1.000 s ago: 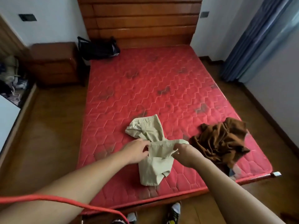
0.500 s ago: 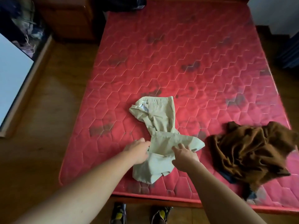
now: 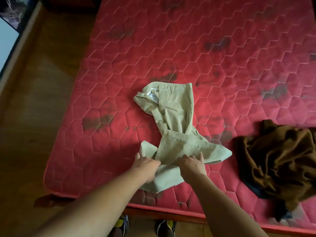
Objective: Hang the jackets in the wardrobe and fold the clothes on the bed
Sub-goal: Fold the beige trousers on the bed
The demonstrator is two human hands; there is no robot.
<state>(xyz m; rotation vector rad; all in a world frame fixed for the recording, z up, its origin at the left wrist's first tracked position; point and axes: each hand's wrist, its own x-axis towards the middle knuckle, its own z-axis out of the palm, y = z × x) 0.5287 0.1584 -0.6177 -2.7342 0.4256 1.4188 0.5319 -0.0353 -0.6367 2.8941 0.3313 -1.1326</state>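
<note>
The step in hand is folding, and the piece being worked is a pair of pale beige cotton trousers (image 3: 174, 117). They lie on the red quilted mattress (image 3: 171, 48), in its near half and a little left of its middle. The waistband end points toward the far side of the mattress, and the legs are doubled back in a loose bend close to its near edge.

Both hands are on that bend. The right hand (image 3: 192, 165) lies palm down on the upper layer of cloth. Its fingers (image 3: 201, 156) are straight and spread apart, pressing the cloth flat rather than clamped on it. The left hand (image 3: 147, 166) sits on the left of the same fold with its thumb out on the cloth. Its other fingers bend down into the fabric and their tips are hidden, so I cannot tell whether they pinch a layer or only rest there.

A crumpled dark brown garment (image 3: 277, 161) lies in a heap at the near right corner of the mattress, apart from the trousers and not yet folded. Dark shoes with yellow trim (image 3: 164, 226) show on the floor just past the near edge.

The fold looks early and untidy, as the legs lie skewed and not squared on each other. The next move probably calls for straightening and lining up the legs, smoothing them flat, then bringing one end over the other. The brown heap would come after that.
</note>
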